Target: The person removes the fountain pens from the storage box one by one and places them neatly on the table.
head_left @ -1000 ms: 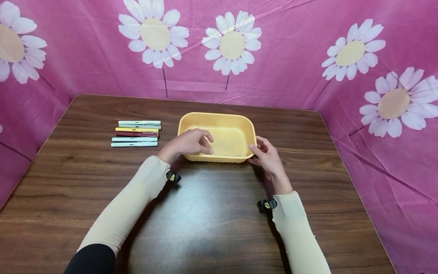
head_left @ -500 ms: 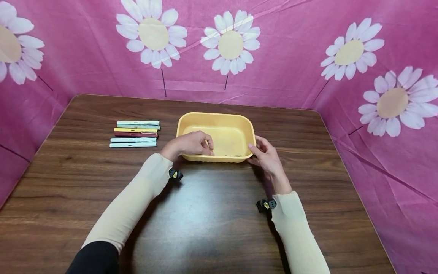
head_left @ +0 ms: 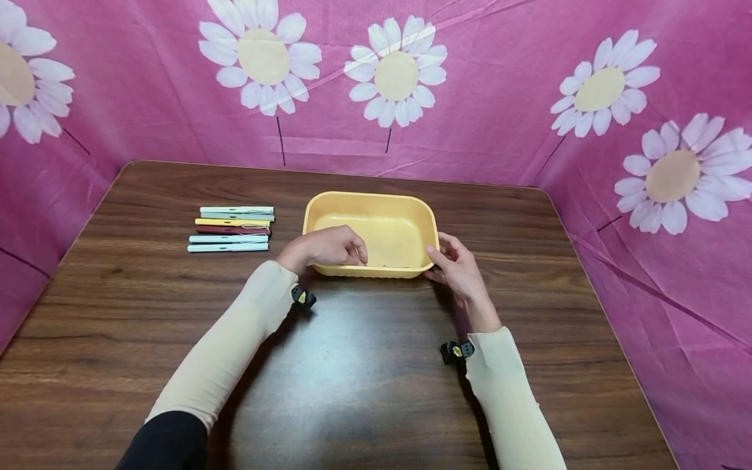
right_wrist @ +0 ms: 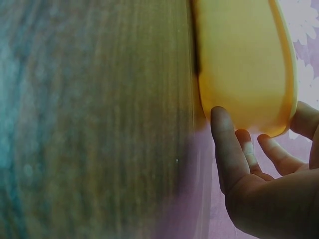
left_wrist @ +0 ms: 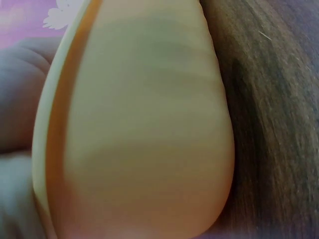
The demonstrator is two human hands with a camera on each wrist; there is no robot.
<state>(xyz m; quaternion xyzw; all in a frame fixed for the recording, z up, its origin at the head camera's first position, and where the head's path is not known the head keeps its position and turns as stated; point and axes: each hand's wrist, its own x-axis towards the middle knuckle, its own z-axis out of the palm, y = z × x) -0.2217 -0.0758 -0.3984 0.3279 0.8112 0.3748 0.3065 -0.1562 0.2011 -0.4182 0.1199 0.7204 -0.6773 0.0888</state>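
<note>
A yellow plastic bin (head_left: 370,271) stands upright on the table. My left hand (head_left: 331,247) reaches over its near left rim, fingers bent down inside; the fingertips hide behind the front wall, so I cannot see what they touch. In the left wrist view the bin's outer wall (left_wrist: 144,109) covers most of that hand. My right hand (head_left: 461,271) holds the bin's right end, thumb on the rim and fingers against the outside, as the right wrist view shows. Small dark marks show inside along the front wall, too little to identify.
Several capped pens (head_left: 232,230), pale blue, green, yellow and dark red, lie side by side left of the bin. The wooden table (head_left: 352,378) runs back to a pink flowered cloth (head_left: 482,117) that hangs behind and at both sides.
My left hand has lowered slightly into the bin, and its thumb and fingers have drawn together. A thin dark line inside the front wall shows less now. My right hand keeps its hold.
</note>
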